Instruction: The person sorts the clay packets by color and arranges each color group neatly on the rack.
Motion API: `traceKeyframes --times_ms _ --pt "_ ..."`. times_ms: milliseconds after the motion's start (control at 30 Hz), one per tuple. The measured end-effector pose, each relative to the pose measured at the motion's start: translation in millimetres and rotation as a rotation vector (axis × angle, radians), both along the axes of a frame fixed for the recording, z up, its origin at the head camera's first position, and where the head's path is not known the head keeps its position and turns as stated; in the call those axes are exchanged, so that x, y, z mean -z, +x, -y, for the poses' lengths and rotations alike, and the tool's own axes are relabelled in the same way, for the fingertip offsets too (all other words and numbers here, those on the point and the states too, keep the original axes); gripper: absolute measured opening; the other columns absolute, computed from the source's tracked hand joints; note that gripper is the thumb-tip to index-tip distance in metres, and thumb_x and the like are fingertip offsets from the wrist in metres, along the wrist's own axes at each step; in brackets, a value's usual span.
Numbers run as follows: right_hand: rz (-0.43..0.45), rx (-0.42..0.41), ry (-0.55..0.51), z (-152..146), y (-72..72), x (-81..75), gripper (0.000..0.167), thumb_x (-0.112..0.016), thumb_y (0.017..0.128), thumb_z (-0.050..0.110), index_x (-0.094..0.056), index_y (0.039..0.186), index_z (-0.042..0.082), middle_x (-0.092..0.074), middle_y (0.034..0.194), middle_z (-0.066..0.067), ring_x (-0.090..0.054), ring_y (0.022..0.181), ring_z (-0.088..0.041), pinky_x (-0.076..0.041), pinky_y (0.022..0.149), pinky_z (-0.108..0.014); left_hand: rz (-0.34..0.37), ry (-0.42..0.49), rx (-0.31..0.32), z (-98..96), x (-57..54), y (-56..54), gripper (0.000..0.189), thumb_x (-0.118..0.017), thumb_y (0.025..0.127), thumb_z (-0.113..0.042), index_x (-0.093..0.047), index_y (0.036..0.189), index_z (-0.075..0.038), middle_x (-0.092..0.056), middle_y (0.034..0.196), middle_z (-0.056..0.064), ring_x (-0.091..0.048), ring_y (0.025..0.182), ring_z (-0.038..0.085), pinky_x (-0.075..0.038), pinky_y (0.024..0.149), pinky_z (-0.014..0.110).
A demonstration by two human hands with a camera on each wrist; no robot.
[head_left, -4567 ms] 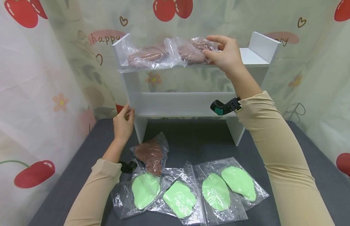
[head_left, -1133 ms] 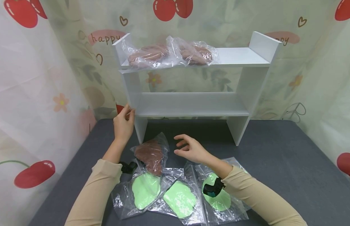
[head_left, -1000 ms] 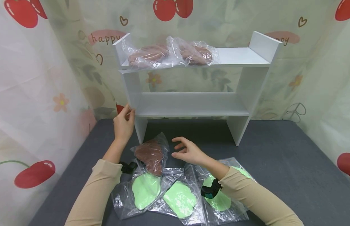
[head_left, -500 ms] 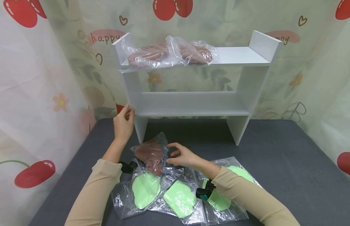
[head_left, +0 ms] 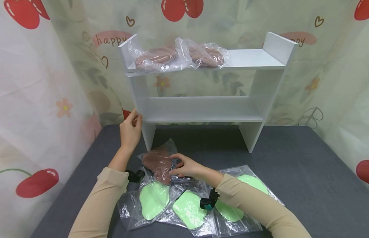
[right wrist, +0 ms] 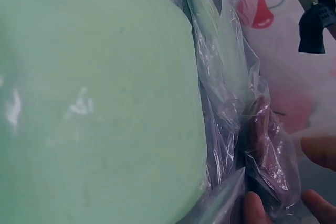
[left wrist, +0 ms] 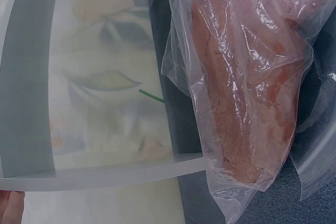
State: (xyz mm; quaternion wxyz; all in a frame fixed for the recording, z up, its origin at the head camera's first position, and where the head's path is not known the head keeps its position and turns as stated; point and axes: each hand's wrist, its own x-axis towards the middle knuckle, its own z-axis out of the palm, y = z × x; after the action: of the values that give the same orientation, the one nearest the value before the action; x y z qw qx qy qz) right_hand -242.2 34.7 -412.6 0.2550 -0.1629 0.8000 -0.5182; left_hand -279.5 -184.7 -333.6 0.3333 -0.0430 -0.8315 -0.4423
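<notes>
My left hand holds the left side panel of a white two-tier shelf by its edge. The left wrist view shows only fingertips at the shelf's edge. On the table, a clear zip bag with a flat reddish-brown, dough-like slab lies in front of the shelf. My right hand is at that bag's right edge, its thumb and fingers parted and bent, reaching over the plastic. Two more bags of brown lumps, the left bag and the right bag, sit on the top board.
Several clear bags with pale green slabs lie along the front of the dark table, under my right forearm and partly beneath the brown bag. A cable lies at the back right. Printed curtains surround the table.
My right hand has let go of the right bag on the top board, come down to the table and moved left onto the brown bag's edge. My left hand stays on the panel.
</notes>
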Motion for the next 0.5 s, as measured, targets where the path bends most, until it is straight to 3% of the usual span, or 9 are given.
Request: traceKeyframes --times_ms 200,500 --pt "0.019 -0.01 -0.023 5.7 -3.9 4.1 0.061 -0.07 0.083 0.013 -0.044 0.138 0.018 -0.051 0.114 -0.019 -0.059 0.085 -0.019 -0.055 0.071 -0.033 0.002 0.007 -0.005 -0.5 0.0 0.6 0.041 -0.053 0.095 -0.014 -0.049 0.136 -0.007 -0.064 0.115 0.024 -0.067 0.097 0.036 -0.054 0.077 0.049" --pt "0.032 0.001 0.01 13.2 -7.8 6.4 0.062 -0.072 0.081 0.011 -0.047 0.137 0.014 -0.051 0.081 -0.006 -0.051 0.062 -0.013 -0.049 0.058 -0.023 -0.007 0.014 -0.006 -1.8 -0.7 0.8 0.041 -0.054 0.095 -0.014 -0.05 0.135 -0.006 -0.065 0.114 0.024 -0.067 0.097 0.036 -0.054 0.078 0.049"
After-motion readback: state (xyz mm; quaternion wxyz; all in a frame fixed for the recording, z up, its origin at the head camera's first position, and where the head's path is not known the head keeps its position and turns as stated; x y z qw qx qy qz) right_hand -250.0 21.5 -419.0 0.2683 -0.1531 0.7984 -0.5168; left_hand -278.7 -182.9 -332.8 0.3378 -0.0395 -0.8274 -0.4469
